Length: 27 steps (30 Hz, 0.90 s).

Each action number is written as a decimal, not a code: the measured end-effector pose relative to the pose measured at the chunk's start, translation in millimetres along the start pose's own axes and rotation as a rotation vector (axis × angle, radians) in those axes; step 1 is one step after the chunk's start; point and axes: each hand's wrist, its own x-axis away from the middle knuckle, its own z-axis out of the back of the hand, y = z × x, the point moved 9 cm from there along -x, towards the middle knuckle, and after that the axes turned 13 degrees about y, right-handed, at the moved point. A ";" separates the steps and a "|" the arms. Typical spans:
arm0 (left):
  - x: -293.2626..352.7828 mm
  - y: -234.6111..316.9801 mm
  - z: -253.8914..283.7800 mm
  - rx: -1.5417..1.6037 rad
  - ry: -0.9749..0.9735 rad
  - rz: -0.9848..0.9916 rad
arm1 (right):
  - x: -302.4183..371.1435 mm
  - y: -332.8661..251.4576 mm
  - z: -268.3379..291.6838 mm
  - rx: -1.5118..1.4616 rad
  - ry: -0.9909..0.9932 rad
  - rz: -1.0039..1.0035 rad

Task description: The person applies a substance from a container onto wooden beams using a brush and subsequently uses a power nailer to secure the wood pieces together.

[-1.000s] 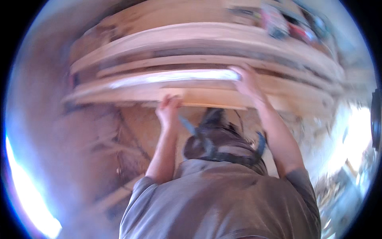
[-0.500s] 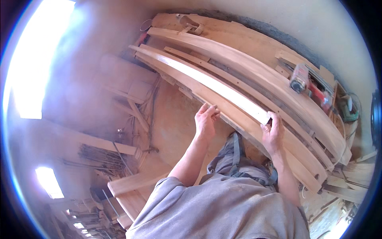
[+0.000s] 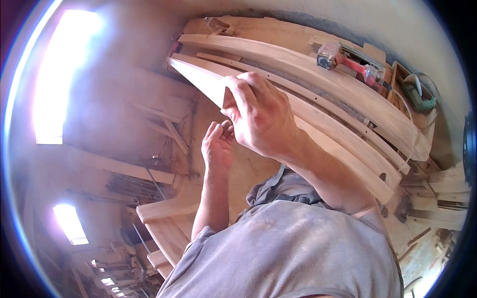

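Note:
My right hand (image 3: 261,114) is raised in front of the workbench, closed on the near end of a long, pale wooden board (image 3: 198,80). The board's cut end shows beside my fingers, and its far end reaches toward the back left of the bench. Just below the right hand, my left hand (image 3: 217,145) is lifted with loosely bent fingers, apart from one another, and holds nothing visible. More long wooden boards (image 3: 343,126) lie side by side beyond and to the right of my hands, partly hidden by my right forearm.
A red and grey power tool (image 3: 348,63) rests on the far boards. Behind it to the right is a green power tool (image 3: 418,94) with a cable. Stacked thick planks (image 3: 164,218) stand at my lower left, with thin rods (image 3: 134,185) and timber beyond.
My right hand has moved up and left, lifting and tilting the end of the pale board. My left hand has shifted left, away from the bench edge. The view has turned slightly.

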 end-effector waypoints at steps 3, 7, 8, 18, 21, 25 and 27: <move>14.9 9.7 -9.7 -0.062 0.002 -0.087 | -4.1 -1.3 1.3 0.003 -0.033 0.003; 7.2 14.0 -35.8 0.076 -0.167 -0.027 | -5.9 3.0 1.4 0.024 0.013 0.022; 2.0 15.6 -37.5 0.073 -0.156 -0.034 | -3.5 8.2 1.3 0.030 -0.019 -0.019; -109.6 -65.2 -56.3 0.263 -0.107 0.198 | 133.4 136.7 141.6 0.085 0.094 -0.621; -130.5 -95.5 -65.9 0.323 -0.042 0.308 | 181.0 130.1 217.9 0.222 0.104 -0.793; -171.1 -131.2 -66.3 0.437 -0.045 0.404 | 211.5 115.5 301.2 0.258 0.227 -0.981; -197.8 -145.3 -61.4 0.493 -0.185 0.402 | 226.6 118.0 340.8 0.265 0.356 -1.053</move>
